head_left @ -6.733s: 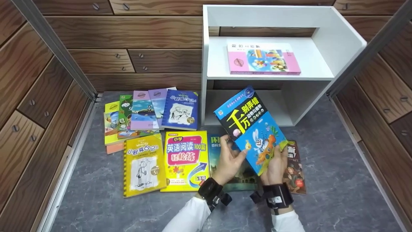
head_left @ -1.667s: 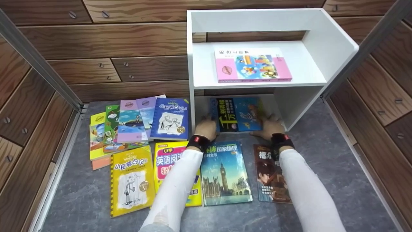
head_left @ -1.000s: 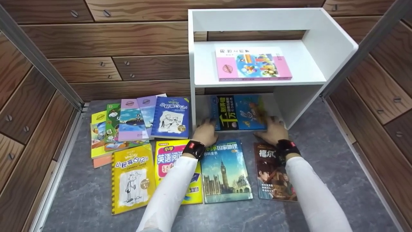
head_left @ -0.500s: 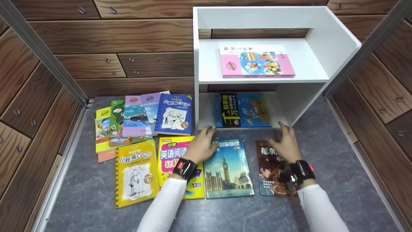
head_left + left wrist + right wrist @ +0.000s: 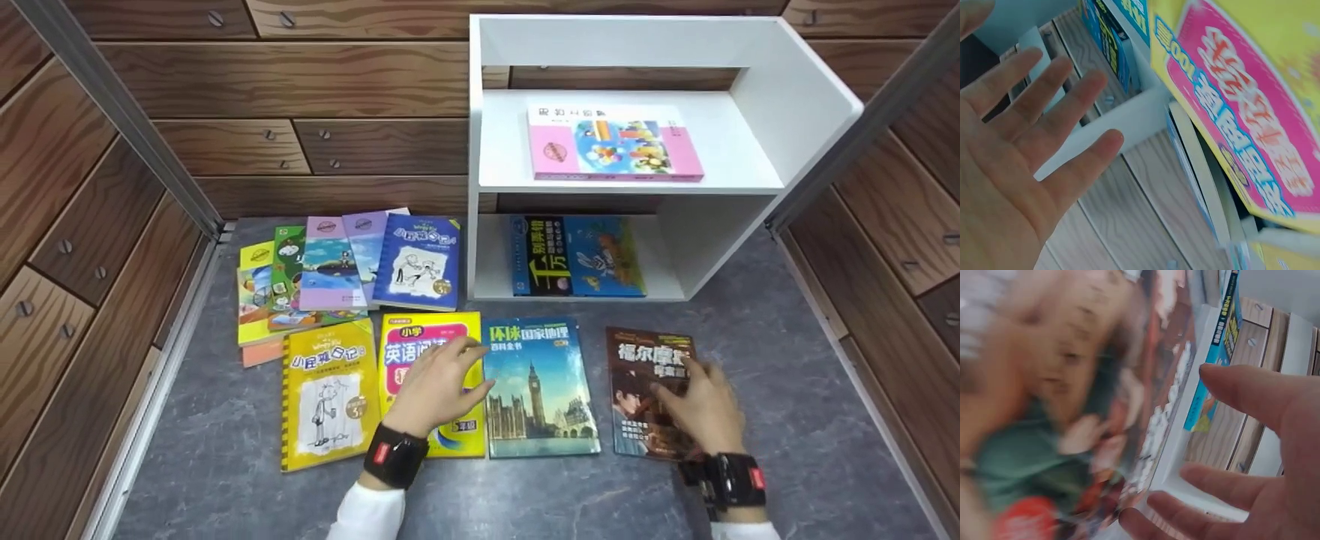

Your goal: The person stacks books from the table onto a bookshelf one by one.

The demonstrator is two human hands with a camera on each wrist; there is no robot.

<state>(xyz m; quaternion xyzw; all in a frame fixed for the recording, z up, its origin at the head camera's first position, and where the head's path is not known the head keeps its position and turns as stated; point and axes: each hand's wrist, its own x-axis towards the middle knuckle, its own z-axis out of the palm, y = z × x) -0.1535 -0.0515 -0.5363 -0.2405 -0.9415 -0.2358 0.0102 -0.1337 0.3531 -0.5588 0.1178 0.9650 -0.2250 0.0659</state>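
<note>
My left hand point(image 5: 436, 384) hovers over the yellow and pink English reading book point(image 5: 401, 442), fingers spread and holding nothing. In the left wrist view its palm and fingers point(image 5: 1064, 121) show bare beside that book. Above the right part of the brown detective book point(image 5: 634, 435) is my right hand point(image 5: 705, 409), slightly blurred, with fingers apart and nothing in them. Between the hands lies the teal geography book point(image 5: 541, 397) with a clock tower. The blue and black book point(image 5: 600, 259) lies flat on the lower shelf of the white bookcase point(image 5: 679, 217).
A pink and white book point(image 5: 615, 142) lies on the upper shelf. Left of the bookcase is an overlapping group of books with a blue diary book point(image 5: 420, 262) on top at its right. A yellow diary book point(image 5: 326, 405) lies in front. Metal rails point(image 5: 127, 112) flank the grey floor.
The blue and black book, earlier held in both hands, now lies on the lower shelf. Both hands have let go and drawn back toward the front, moving apart over the front row of books.
</note>
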